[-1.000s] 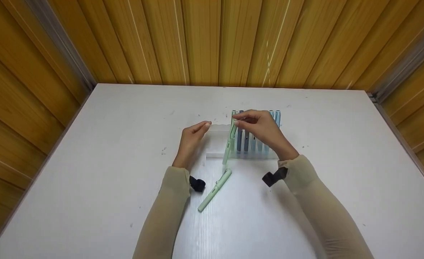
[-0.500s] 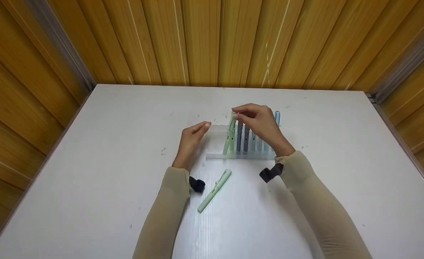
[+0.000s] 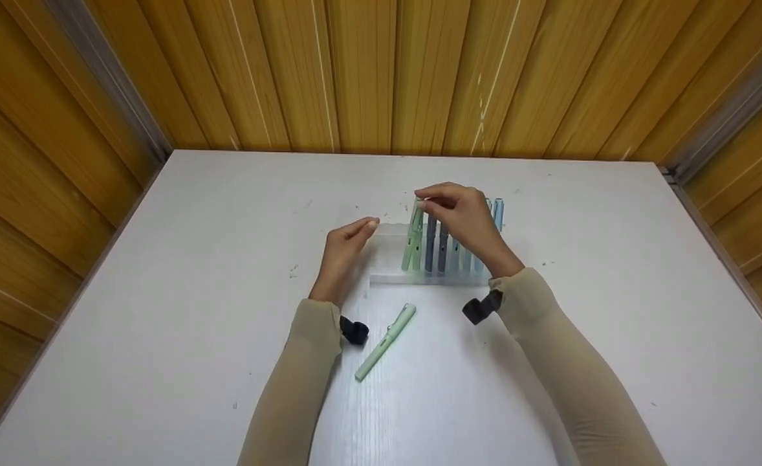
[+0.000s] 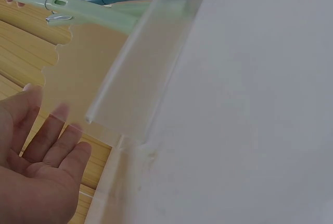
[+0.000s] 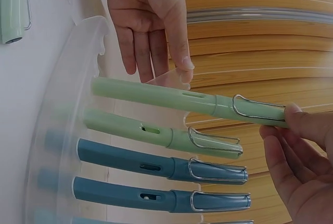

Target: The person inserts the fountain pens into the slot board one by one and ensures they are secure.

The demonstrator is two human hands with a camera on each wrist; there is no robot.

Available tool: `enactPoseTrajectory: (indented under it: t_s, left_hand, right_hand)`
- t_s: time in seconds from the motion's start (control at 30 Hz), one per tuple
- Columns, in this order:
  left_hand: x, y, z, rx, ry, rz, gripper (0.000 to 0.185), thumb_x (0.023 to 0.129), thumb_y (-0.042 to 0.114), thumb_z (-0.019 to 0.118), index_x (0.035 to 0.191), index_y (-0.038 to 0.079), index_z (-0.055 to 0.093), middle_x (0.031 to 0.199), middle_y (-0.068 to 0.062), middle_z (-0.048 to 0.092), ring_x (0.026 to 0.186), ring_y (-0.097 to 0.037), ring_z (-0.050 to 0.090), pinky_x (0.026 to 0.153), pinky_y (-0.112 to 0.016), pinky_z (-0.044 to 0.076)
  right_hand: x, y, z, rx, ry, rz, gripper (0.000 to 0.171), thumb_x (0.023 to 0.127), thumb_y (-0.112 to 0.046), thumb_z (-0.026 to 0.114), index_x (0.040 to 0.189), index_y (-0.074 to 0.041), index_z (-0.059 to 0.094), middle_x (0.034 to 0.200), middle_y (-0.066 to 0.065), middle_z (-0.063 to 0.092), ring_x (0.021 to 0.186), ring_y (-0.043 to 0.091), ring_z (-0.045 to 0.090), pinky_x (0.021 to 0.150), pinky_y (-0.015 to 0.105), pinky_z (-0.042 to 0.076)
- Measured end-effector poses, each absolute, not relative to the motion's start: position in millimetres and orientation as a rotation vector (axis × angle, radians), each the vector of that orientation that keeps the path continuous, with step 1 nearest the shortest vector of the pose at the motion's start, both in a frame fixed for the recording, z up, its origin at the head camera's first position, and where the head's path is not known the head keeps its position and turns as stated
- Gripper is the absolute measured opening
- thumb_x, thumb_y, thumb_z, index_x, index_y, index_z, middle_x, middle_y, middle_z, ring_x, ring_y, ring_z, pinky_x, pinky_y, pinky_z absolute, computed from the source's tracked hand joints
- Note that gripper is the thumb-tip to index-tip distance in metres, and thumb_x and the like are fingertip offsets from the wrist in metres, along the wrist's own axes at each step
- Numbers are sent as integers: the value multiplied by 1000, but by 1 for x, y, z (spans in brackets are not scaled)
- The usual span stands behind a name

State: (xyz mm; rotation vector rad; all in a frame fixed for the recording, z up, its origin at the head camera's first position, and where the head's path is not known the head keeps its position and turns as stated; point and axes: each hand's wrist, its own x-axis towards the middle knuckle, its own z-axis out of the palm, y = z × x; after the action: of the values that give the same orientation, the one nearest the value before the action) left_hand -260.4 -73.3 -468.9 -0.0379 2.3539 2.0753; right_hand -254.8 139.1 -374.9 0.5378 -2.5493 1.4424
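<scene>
Nearest the person, toward the table's [image 3: 161, 291] near edge, a loose light green pen [image 3: 386, 341] lies flat and slanted between the two sleeves, well apart from both hands. It is clear of the work but close to the left forearm, which could nudge it and set it rolling.

Farther in, near the table's middle, stands a clear plastic pen stand [image 3: 391, 255]. The left hand [image 3: 345, 252] rests at its left end with fingers [image 4: 54, 140] straight and relaxed, just beside the frosted back wall and gripping nothing; whether they touch it I cannot tell. The right hand [image 3: 462, 220] is above the stand, fingertips [image 5: 291, 130] pinching the capped end of a light green fountain pen [image 5: 182, 99], which stands tilted at the left of the row with its lower end down in the stand.

The likely trouble, as I judge it: the pen leans rather than standing straight, so it may miss its slot or rest against the green pen [image 5: 161, 133] just beside it. A push could tip the light stand, since the left hand is only alongside it. The pinch is right at the clip end, so the pen could swing.

Behind come two dark blue pens [image 5: 161, 166] and paler blue ones [image 3: 497, 213], upright in the row. Beyond the far edge rise wooden slat walls [image 3: 381, 71].
</scene>
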Motion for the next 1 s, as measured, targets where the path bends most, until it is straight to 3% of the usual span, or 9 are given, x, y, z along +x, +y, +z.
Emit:
enactPoseTrajectory:
  t_s: [0.27, 0.77, 1.0]
  left_hand:
    - [-260, -73, -469, -3, 2351, 2083, 37, 93, 41, 62, 120, 17, 68, 128, 1, 64, 128, -16, 53, 110, -34, 40]
    - [-261, -73, -468, -4, 2375, 2072, 36, 93, 38, 62, 120, 16, 69, 128, -1, 65, 127, -18, 54, 110, -35, 41]
    - [-261, -74, -469, -12, 2365, 2077, 37, 93, 38, 62, 121, 15, 68, 128, -2, 65, 127, -18, 54, 110, -35, 41]
  right_hand:
    - [-258, 135, -380, 526, -2649, 1352, 23, 92, -14, 66, 114, -10, 71, 113, 6, 70, 96, 17, 65, 88, 33, 55]
    - [-259, 127, -388, 681, -2607, 1178, 23, 90, -9, 66, 113, -6, 71, 114, 8, 69, 100, 20, 66, 87, 33, 56]
    - [-262, 128, -393, 828, -2518, 976, 24, 90, -11, 67, 113, -5, 71, 114, 9, 69, 110, 23, 63, 94, 34, 53]
